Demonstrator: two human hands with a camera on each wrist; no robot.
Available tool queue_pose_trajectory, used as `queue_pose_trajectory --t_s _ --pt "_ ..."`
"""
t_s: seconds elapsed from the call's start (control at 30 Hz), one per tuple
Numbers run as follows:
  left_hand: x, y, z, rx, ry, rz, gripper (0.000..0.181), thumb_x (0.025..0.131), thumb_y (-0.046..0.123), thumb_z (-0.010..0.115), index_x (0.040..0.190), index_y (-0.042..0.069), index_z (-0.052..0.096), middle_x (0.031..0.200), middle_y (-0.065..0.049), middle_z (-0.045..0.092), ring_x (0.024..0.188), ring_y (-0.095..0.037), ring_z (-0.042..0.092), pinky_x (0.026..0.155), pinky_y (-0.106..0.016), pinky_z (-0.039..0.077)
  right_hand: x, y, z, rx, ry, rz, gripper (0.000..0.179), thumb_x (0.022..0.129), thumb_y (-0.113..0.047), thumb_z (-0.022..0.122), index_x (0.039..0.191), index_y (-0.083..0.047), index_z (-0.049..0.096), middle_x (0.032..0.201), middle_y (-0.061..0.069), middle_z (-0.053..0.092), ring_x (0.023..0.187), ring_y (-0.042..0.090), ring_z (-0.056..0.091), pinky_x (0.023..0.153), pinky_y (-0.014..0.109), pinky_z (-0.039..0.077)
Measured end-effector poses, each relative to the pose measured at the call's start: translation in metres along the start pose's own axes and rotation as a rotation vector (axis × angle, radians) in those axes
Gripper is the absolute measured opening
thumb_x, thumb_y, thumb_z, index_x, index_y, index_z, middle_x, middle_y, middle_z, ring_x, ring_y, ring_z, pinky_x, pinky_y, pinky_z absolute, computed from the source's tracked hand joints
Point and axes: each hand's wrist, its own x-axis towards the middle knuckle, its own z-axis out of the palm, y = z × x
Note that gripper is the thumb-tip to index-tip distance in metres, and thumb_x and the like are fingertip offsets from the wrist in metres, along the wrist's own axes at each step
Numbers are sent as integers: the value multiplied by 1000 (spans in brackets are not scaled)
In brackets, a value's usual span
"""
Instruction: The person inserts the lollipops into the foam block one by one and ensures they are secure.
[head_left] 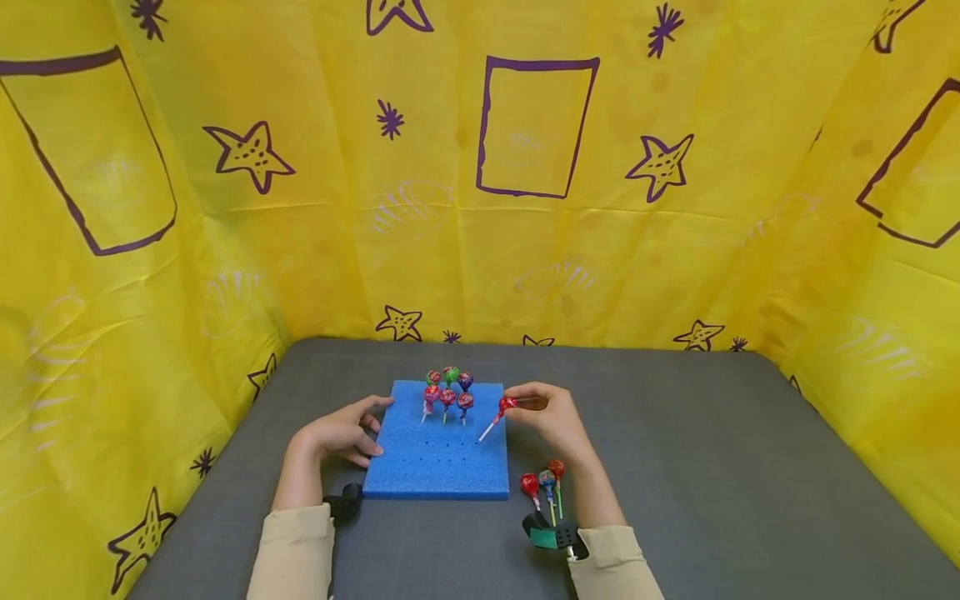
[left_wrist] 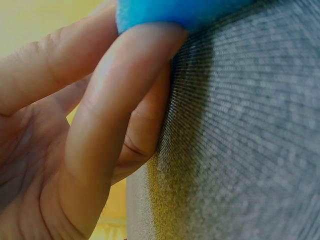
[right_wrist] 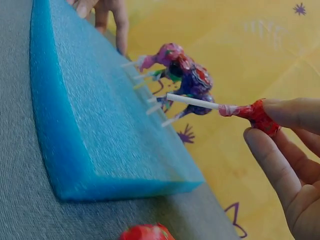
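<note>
A blue foam block (head_left: 442,479) with small holes lies on the dark table. Several wrapped lollipops (head_left: 447,398) stand in its back part in two rows, sticks down. My right hand (head_left: 551,421) pinches a red lollipop (right_wrist: 260,119) by its wrapped head between thumb and fingers. Its white stick slants down to the left, the tip close over a hole at the block's right; in the right wrist view the stick is clear of the foam. My left hand (head_left: 341,432) rests against the block's left edge, thumb (left_wrist: 135,65) and index finger touching it.
Three loose lollipops (head_left: 547,480) lie right of the block's front corner, beside my right wrist, their sticks partly behind the wrist strap (head_left: 551,537). Yellow patterned cloth (head_left: 465,250) walls the table (head_left: 712,467) at the back and both sides.
</note>
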Motion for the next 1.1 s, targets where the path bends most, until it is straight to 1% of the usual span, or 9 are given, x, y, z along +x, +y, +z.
queue_pose_trajectory --t_s 0.33,0.5,0.7,0.93,1.1 --pt "0 0 -1 14 -10 6 87 82 4 76 154 17 29 112 -15 46 73 -20 59 65 -30 60 3 -3 17 52 57 11 24 80 -7 80 103 -6 75 103 15 75 90 21 72 86 36 60" --pt "0 1 -3 18 -29 9 88 82 6 76 155 16 27 112 -16 45 72 -19 59 65 -29 60 3 -3 24 81 82 4 25 79 -6 80 103 -6 75 103 14 74 89 18 70 82 31 59" --pt "0 0 -2 -2 -40 25 89 82 3 76 155 15 27 111 -16 45 72 -19 57 64 -30 60 3 -4 30 99 76 -26 24 78 -3 80 102 -5 75 105 16 72 92 21 69 76 25 59" --pt "-1 -1 -2 -1 -46 38 89 82 4 76 155 14 26 111 -16 45 73 -20 57 64 -31 60 3 -9 43 81 69 -39 23 78 -5 80 100 -9 77 106 12 73 94 24 68 73 28 57" --pt "-1 0 -3 8 -40 32 89 82 6 76 155 15 26 111 -16 45 74 -20 57 65 -31 61 3 -9 51 51 64 -22 22 78 -8 82 99 -12 78 106 9 74 94 21 69 72 27 56"
